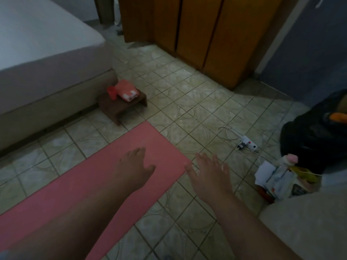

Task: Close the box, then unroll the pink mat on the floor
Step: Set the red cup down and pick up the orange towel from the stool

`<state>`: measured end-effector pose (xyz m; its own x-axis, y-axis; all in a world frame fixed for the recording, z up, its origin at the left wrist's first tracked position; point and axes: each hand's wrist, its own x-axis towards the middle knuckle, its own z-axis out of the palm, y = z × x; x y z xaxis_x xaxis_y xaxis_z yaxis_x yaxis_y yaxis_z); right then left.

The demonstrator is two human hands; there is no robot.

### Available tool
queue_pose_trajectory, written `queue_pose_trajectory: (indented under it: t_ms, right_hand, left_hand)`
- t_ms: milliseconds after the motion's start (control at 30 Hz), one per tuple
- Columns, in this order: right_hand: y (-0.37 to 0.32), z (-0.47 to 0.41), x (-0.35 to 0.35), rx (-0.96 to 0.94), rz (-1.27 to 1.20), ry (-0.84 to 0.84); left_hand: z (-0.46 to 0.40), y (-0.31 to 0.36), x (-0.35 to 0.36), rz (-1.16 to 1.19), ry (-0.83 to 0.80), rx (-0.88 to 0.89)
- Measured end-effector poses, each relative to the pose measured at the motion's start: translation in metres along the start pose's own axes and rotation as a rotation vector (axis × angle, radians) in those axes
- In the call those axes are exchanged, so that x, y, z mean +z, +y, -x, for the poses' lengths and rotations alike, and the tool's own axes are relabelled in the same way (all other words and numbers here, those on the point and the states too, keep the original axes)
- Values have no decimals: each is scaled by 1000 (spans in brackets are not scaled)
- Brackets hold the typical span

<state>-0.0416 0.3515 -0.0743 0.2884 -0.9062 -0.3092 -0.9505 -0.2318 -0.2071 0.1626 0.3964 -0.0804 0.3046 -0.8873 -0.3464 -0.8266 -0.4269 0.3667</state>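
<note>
The mat (93, 184) under the left fingers (138, 152) is plain pink. The floor (197, 109) past the fingers has pale green-grey square tiles with curvy ring shapes and dark lines between them. Far past the fingers, a brown stool (122, 104) holds a red cup (112, 92) and a pink and white pack (127, 91). The cupboard (197, 30) is orange-brown wood. The power strip (248, 144) beyond the right fingers (216, 160) is white with a red light.

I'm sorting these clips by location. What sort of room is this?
Most likely a bedroom in a home: a bed with a pale mattress stands on the left, tall brown wooden wardrobe doors line the far wall, and a pink mat lies flat on the tiled floor.
</note>
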Motion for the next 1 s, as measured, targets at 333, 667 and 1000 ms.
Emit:
queue_pose_trajectory:
  t_ms: [333, 667, 1000]
  right_hand:
    - [45, -74, -74, -11, 52, 2]
    - [26, -223, -148, -78, 38, 95]
    - [48, -313, -148, -14, -5, -14]
  left_hand:
    - [-51, 59, -2, -7, 3, -11]
    - [-145, 99, -4, -68, -97, 15]
    - [-313, 151, -75, -112, -4, 6]
